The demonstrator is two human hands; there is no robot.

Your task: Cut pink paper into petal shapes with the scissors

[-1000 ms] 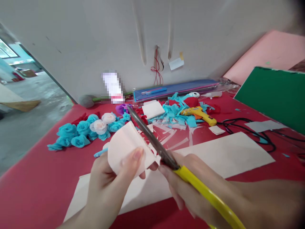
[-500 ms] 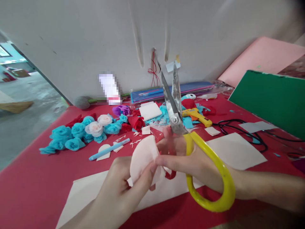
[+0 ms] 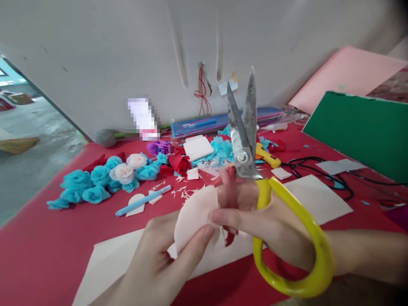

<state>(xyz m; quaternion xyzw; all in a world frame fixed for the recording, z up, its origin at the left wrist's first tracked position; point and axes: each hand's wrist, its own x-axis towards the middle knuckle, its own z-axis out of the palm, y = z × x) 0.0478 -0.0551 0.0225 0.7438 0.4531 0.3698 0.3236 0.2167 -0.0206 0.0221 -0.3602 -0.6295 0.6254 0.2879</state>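
Scissors (image 3: 242,159) hang around the right hand (image 3: 270,221) by a yellow handle loop (image 3: 324,259), presumably freeing it to pinch rounded white paper (image 3: 196,219), which the left hand (image 3: 165,253) also pinches.

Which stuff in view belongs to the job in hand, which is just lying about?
Job, likely:
- white paper piece, left hand holding, right hand touching
- scissors, blades apart, in right hand

Lying about, apparently:
- blue pen
- glue gun
- flowers
- green board
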